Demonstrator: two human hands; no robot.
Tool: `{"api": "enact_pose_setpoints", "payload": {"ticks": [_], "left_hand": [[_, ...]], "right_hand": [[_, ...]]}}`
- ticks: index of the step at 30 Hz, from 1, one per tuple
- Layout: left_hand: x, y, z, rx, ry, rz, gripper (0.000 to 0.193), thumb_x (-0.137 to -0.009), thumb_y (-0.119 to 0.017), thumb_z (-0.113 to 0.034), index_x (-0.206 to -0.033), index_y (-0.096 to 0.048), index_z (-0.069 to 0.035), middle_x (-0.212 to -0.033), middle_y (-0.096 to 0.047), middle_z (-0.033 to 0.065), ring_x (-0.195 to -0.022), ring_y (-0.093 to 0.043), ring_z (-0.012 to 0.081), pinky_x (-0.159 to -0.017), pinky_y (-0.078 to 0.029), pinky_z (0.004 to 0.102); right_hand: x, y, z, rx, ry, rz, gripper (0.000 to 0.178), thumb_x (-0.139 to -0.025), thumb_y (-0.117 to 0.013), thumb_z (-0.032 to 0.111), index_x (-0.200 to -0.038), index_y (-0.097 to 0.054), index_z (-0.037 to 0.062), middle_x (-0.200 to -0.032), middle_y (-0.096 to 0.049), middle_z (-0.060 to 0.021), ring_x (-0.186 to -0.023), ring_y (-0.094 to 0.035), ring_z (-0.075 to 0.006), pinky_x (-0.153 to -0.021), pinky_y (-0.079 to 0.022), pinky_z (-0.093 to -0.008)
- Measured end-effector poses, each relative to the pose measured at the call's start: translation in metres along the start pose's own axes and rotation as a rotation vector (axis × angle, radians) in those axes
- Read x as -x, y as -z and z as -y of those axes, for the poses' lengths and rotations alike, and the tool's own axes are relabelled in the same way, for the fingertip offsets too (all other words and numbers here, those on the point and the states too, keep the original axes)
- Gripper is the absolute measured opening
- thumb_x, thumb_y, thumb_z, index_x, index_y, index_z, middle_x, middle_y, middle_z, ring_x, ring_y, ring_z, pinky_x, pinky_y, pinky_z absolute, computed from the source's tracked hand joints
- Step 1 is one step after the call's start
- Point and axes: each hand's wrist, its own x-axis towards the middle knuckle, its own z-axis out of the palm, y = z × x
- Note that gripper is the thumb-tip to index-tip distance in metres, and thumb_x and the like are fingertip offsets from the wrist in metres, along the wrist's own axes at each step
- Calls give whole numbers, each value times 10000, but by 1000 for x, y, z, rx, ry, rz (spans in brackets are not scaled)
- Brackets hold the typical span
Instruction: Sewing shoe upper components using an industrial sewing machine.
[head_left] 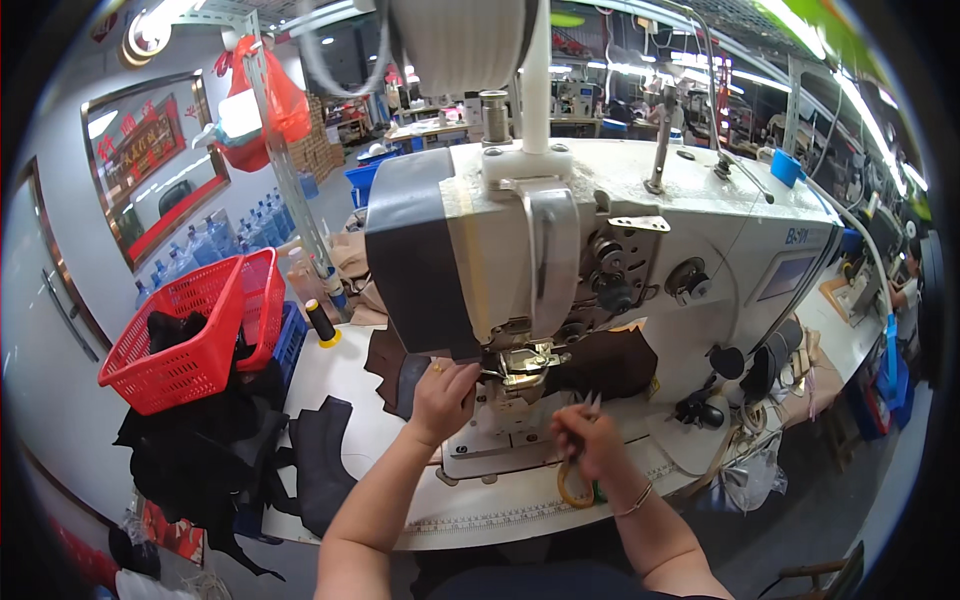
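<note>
A large white and dark grey industrial sewing machine [480,235] stands in front of me. My left hand [445,402] is beside its needle area, just left of the metal presser foot [525,366]. The fingers there are pressed together, and anything between them is too small to make out. Lower and to the right, my right hand [590,440] is closed round a pair of scissors. Their blades point up toward the machine, and a yellow handle loop [574,486] hangs below my fist. Dark brown leather pieces [605,362] lie behind the machine's post.
Left on the white table are a dark cut piece [322,455] and a black thread cone [321,322] with a yellow base. Black material drapes below a red basket [190,360]. At right are a clear plastic bag [752,480] and several rolls. A measuring scale runs along the front edge.
</note>
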Motion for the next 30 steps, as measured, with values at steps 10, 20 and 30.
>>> {"api": "enact_pose_setpoints", "payload": {"ticks": [10, 20, 30], "left_hand": [[-168, 42, 118, -434, 519, 94, 184, -814, -470, -102, -925, -615, -79, -802, -646, 183, -778, -629, 371, -679, -497, 481], [33, 28, 89, -580, 167, 435, 320, -760, -521, -118, -1069, -603, -128, -1110, -607, 68, -1024, -549, 286, -966, -352, 479], [76, 77, 88, -113, 805, 862, 338, -806, -633, -283, -1105, -620, -125, -1175, -586, 89, -1073, -554, 292, -896, -449, 387]], "right_hand": [[-132, 65, 33, 1026, 365, -419, 213, -783, -656, 187, -840, -655, -18, -757, -668, -143, -590, -643, -205, -548, -495, -314], [-214, 105, 8, 1512, 572, -231, 485, -853, -527, 367, -1219, -523, 48, -1248, -541, -149, -1169, -488, -296, -991, -373, -383], [-268, 110, 25, 1431, 600, -343, 451, -808, -583, 333, -1173, -555, 70, -1221, -556, -144, -1153, -499, -292, -996, -361, -394]]}}
